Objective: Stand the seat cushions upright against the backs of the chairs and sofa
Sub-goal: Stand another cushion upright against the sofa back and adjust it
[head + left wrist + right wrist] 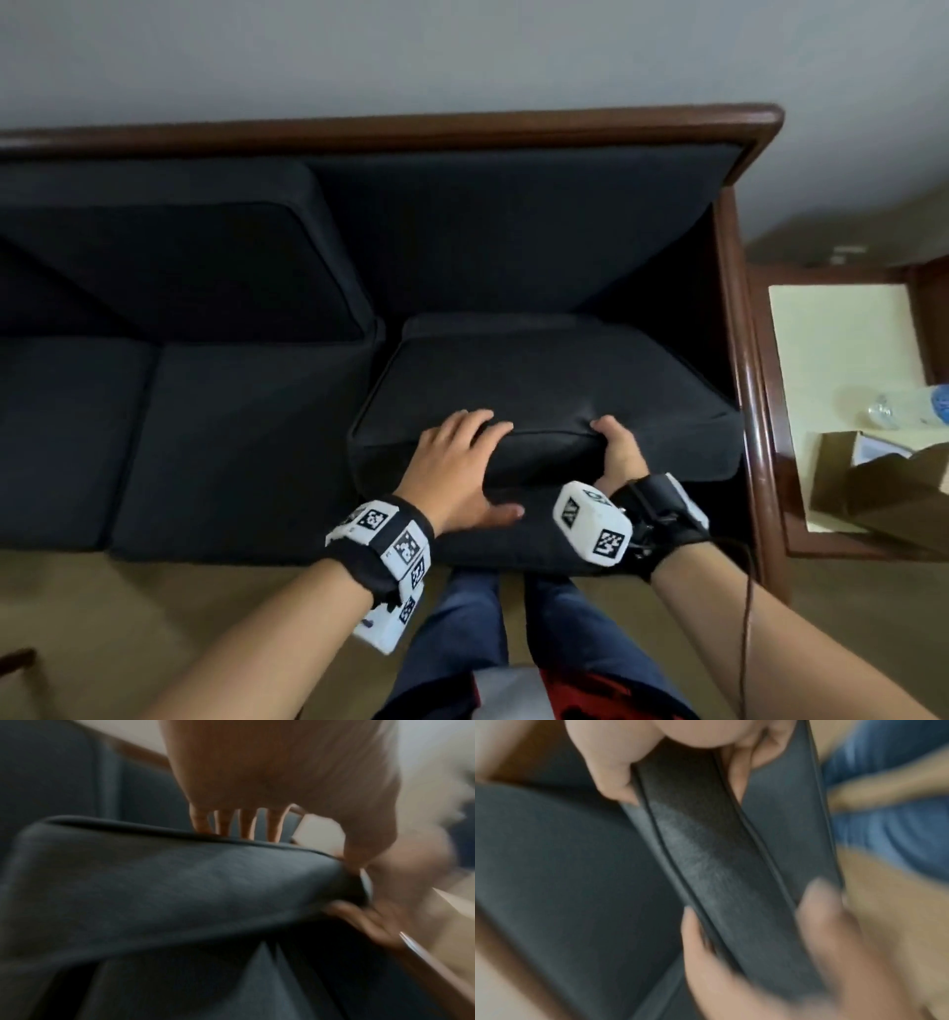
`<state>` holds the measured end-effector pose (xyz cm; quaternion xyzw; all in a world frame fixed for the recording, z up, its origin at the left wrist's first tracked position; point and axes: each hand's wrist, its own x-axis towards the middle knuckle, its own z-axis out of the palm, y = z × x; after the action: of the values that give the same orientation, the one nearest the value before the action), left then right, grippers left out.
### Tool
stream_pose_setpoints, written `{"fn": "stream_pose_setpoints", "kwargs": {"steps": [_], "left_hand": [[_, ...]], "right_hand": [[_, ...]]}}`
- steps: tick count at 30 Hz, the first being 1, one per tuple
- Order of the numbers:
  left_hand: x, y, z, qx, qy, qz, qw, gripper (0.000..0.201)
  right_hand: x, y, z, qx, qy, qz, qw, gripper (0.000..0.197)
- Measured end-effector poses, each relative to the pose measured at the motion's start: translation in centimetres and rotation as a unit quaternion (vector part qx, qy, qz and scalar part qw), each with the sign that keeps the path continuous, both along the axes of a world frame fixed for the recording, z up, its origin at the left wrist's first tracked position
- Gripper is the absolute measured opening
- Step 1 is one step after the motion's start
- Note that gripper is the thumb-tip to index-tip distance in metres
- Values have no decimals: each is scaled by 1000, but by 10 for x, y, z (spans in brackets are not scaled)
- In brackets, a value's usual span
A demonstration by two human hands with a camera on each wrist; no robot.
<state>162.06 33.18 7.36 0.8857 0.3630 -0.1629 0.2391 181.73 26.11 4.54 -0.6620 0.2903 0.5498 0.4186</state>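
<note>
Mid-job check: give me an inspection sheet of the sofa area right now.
Surface: dark sofa with a wooden frame, against the wall.
Job's things: right seat cushion front edge raised, not yet upright; another cushion already leans against the back.
Clutter: side table holds a plastic bottle and a cardboard box.
Hands: left hand and right hand both grip the cushion's front edge.
Cables: thin wire hangs from the right wrist.
Surroundings: tan floor, plain wall.
</note>
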Motion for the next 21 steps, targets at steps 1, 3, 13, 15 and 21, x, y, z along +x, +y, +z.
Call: {"fn": "stream_pose_setpoints", "kwargs": {"steps": [1, 3, 13, 15, 21], "left_hand": [[-3, 0, 2, 27, 20, -19, 999, 109], [-9, 3, 0, 66, 53, -42, 996, 123], [-24, 83, -8, 119, 71, 97, 986, 128], [-28, 91, -3, 92, 60, 197, 974, 122], [-20, 126, -6, -33, -96, 362, 927, 94]], "right_hand": [[-7, 7, 6, 9, 14, 17, 1000, 33], [-12, 19, 20, 31, 44, 26, 998, 37], [71, 17, 57, -34, -73, 115, 990, 41], [102, 6, 43, -69, -168, 103, 978, 94], [157, 11, 11, -16, -287, 207, 935, 93]]}}
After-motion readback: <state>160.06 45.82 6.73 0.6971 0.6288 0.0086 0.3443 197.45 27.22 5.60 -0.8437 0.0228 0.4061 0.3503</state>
